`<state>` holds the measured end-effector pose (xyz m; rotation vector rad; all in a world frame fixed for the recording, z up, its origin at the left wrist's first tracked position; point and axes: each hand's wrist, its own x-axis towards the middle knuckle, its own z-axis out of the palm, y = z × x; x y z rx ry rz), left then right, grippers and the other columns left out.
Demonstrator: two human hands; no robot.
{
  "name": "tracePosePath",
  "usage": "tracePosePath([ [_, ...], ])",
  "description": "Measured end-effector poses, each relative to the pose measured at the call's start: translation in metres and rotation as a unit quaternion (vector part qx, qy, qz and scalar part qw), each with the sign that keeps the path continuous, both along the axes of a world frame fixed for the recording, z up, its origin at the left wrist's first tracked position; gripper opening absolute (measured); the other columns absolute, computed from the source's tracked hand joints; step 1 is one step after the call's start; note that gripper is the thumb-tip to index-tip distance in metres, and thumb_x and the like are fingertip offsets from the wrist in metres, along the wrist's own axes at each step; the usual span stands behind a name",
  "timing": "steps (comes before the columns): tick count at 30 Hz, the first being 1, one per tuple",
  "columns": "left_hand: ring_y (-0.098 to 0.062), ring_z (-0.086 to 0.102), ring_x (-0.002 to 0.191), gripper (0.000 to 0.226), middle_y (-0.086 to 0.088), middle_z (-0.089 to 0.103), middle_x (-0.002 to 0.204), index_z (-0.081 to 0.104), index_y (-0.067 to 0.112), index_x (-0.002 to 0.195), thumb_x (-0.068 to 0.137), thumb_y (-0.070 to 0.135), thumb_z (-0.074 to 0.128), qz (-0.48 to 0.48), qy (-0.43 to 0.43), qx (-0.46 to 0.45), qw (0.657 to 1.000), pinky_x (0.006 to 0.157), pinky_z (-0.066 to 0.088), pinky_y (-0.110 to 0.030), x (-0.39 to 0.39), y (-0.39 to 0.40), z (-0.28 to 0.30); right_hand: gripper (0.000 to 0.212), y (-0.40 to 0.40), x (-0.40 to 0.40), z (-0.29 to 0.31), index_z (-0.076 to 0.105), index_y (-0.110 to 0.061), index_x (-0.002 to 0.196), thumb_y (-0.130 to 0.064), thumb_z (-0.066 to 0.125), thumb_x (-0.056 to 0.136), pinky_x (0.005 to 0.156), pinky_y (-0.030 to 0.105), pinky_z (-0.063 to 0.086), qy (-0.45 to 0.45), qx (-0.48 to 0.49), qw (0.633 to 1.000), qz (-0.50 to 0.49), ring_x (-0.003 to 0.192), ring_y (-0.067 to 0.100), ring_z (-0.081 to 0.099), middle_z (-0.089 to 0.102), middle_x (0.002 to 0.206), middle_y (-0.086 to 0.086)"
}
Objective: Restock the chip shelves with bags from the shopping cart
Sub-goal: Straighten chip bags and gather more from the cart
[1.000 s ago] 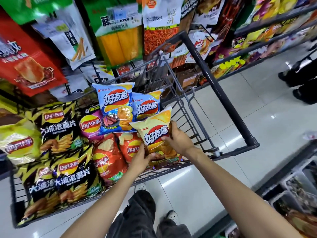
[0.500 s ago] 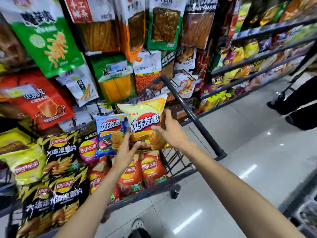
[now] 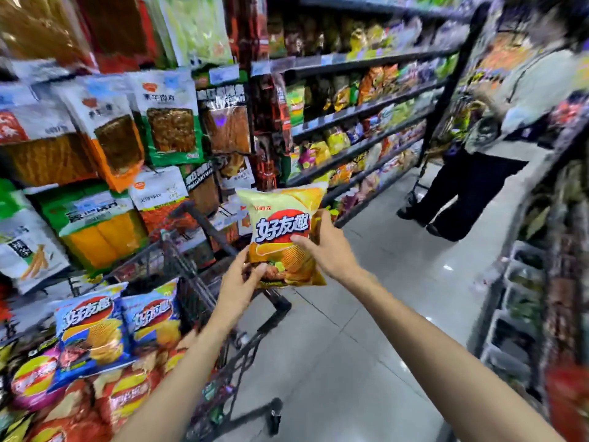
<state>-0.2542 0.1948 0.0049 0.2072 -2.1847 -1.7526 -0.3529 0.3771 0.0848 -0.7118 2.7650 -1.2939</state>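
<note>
We hold the yellow chip bag (image 3: 283,231) upright at centre, our left hand (image 3: 242,282) gripping its bottom edge, our right hand (image 3: 328,247) clasping its right side. The shopping cart (image 3: 204,295) sits at eight o'clock.

Far shelves (image 3: 366,110) blur past reading; cart (image 3: 204,301) runs off the left edge; the left hand (image 3: 237,288) covers the yellow bag's (image 3: 283,231) lower corner.

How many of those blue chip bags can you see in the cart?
2. One blue foil chip bag stands at the left, the second blue bag right beside it, both atop the pile in the black wire shopping cart. More may be buried underneath.
</note>
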Motion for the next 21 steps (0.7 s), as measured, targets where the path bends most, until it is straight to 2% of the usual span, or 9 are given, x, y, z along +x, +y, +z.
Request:
tracePosePath([
  [4,-0.013,0.063,0.116,0.051,0.009,0.065,0.127,0.051,0.041,0.134,0.086,0.053,0.063,-0.078,0.003,-0.007,0.997,0.1,0.051,-0.044,-0.038,0.076,-0.002,0.073,0.093,-0.007,-0.001,0.033,-0.013,0.138,-0.052,0.068,0.087,0.092,0.038,0.05,-0.007,-0.029,0.997,-0.066,0.118,0.025,0.06,0.062,0.132,0.004],
  [7,-0.011,0.063,0.115,0.054,0.004,0.064,0.128,0.051,0.031,0.135,0.086,0.05,0.062,-0.124,-0.007,-0.006,0.992,0.1,0.051,-0.035,-0.061,0.137,-0.009,0.063,0.16,-0.012,-0.007,0.038,-0.017,0.13,-0.05,0.069,0.087,0.094,0.041,0.05,-0.013,-0.033,0.993,-0.115,0.116,0.025,0.06,0.063,0.13,0.003],
  [9,-0.012,0.063,0.113,0.045,0.006,0.066,0.124,0.051,0.03,0.133,0.091,0.04,0.063,-0.158,-0.013,0.006,0.987,0.095,0.052,-0.026,-0.073,0.177,-0.007,0.06,0.2,-0.016,-0.01,0.038,-0.02,0.127,-0.052,0.069,0.086,0.093,0.044,0.052,-0.017,-0.029,0.989,-0.147,0.113,0.023,0.062,0.064,0.127,0.0],
  [12,-0.011,0.066,0.108,0.032,0.009,0.07,0.114,0.053,0.036,0.125,0.095,0.029,0.063,-0.194,-0.021,0.013,0.981,0.085,0.053,-0.019,-0.094,0.221,-0.007,0.061,0.249,-0.02,-0.017,0.035,-0.024,0.127,-0.057,0.066,0.086,0.09,0.044,0.055,-0.031,-0.031,0.982,-0.183,0.108,0.018,0.063,0.064,0.125,-0.005],
  [14,-0.011,0.066,0.108,0.033,0.006,0.069,0.118,0.054,0.038,0.126,0.094,0.033,0.063,-0.214,-0.024,0.009,0.977,0.087,0.055,-0.023,-0.108,0.241,-0.007,0.06,0.273,-0.025,-0.024,0.037,-0.026,0.126,-0.06,0.065,0.085,0.091,0.045,0.055,-0.039,-0.045,0.977,-0.205,0.11,0.018,0.064,0.064,0.126,-0.006],
  [17,-0.014,0.068,0.108,0.035,0.005,0.07,0.119,0.057,0.041,0.123,0.09,0.043,0.067,-0.247,-0.039,0.018,0.968,0.091,0.057,-0.039,-0.134,0.264,-0.014,0.055,0.298,-0.039,-0.032,0.039,-0.027,0.123,-0.056,0.066,0.086,0.092,0.041,0.053,-0.046,-0.059,0.97,-0.231,0.11,0.016,0.062,0.063,0.125,-0.008],
  [21,-0.018,0.068,0.108,0.051,0.007,0.07,0.118,0.058,0.039,0.126,0.08,0.056,0.07,-0.27,-0.06,0.017,0.961,0.092,0.056,-0.047,-0.182,0.282,-0.027,0.055,0.323,-0.068,-0.044,0.037,-0.028,0.123,-0.056,0.067,0.086,0.092,0.043,0.054,-0.054,-0.059,0.965,-0.25,0.11,0.017,0.064,0.063,0.122,-0.009],
])
